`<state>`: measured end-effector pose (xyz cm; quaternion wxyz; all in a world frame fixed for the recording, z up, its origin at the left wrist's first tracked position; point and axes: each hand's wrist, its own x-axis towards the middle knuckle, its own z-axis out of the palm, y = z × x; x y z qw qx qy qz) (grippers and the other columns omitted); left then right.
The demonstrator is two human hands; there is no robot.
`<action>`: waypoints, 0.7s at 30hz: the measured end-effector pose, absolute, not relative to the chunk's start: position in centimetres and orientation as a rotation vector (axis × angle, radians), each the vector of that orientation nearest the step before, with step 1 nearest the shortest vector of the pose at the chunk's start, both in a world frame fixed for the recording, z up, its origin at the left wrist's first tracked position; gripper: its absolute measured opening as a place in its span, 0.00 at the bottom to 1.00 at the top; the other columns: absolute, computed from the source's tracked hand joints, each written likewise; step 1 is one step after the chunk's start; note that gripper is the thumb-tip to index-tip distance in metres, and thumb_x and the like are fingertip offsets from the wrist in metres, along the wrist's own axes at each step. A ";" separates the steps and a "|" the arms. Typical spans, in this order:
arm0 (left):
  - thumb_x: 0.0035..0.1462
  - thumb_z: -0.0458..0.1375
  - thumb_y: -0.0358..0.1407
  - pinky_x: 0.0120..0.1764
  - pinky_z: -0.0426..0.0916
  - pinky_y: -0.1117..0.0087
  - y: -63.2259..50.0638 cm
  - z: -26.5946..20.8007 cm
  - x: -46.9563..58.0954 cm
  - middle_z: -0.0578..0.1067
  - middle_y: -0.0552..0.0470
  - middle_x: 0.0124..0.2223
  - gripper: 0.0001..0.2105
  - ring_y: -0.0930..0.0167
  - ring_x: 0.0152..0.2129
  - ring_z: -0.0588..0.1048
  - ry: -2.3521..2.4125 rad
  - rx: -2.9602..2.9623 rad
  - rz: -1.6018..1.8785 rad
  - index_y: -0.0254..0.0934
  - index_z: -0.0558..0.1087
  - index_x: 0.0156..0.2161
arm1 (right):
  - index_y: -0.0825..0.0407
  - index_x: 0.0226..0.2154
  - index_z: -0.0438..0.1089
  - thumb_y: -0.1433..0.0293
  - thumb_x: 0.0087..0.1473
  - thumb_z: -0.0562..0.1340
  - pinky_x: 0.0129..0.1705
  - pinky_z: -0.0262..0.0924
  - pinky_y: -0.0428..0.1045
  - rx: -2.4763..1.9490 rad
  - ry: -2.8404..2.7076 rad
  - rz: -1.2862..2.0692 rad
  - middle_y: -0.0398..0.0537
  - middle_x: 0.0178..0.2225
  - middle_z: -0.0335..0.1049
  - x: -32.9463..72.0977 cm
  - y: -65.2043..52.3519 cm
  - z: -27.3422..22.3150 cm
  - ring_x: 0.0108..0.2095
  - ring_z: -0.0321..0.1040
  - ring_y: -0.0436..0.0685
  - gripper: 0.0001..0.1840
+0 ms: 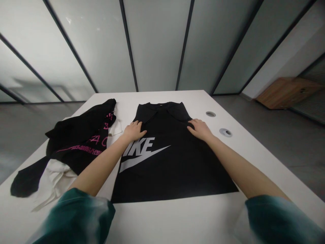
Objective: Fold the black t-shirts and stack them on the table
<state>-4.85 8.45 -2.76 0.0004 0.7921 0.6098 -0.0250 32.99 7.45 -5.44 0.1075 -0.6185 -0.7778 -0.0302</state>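
Note:
A black T-shirt [175, 156] with a white logo lies flat on the white table, its neckline at the far end. Both sleeves are folded inward over its upper part. My left hand [134, 130] rests on the shirt's left edge, just above the lettering, with fingers stretched forward and the thumb apart. On the opposite edge, my right hand [200, 129] lies over the fabric below the folded sleeve, fingers extended and thumb spread inward. Neither hand lifts the cloth.
To the left is a loose heap of clothes, a black garment with pink print [81, 135] over a white garment [54, 176]. Two round cable grommets [225, 132] sit in the white table [254, 169] on the right. Frosted glass panels [157, 44] stand behind.

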 end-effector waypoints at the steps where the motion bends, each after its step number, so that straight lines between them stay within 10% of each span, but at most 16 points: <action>1: 0.63 0.47 0.54 0.57 0.63 0.57 7.1 -2.8 -5.6 0.64 0.35 0.65 0.34 0.54 0.60 0.65 1.913 2.458 -0.138 0.31 0.62 0.65 | 0.55 0.55 0.71 0.59 0.63 0.53 0.57 0.60 0.63 -1.829 -2.286 -0.080 0.62 0.54 0.70 33.7 5.7 -5.6 0.54 0.67 0.70 0.26; 10: 0.65 0.38 0.58 0.65 0.49 0.51 1.7 -6.5 -7.6 0.47 0.37 0.73 0.38 0.54 0.69 0.48 1.881 2.407 -0.193 0.34 0.50 0.71 | 0.48 0.66 0.58 0.47 0.63 0.49 0.65 0.50 0.64 -1.877 -2.386 0.084 0.57 0.68 0.52 34.4 -1.2 -9.4 0.68 0.50 0.68 0.37; 21: 0.65 0.40 0.56 0.66 0.45 0.51 7.3 -6.0 -7.0 0.49 0.37 0.72 0.37 0.56 0.69 0.48 1.898 2.462 -0.111 0.33 0.52 0.70 | 0.48 0.67 0.55 0.46 0.63 0.47 0.66 0.46 0.66 -1.958 -2.338 0.056 0.57 0.70 0.49 32.9 3.9 -9.3 0.68 0.47 0.68 0.38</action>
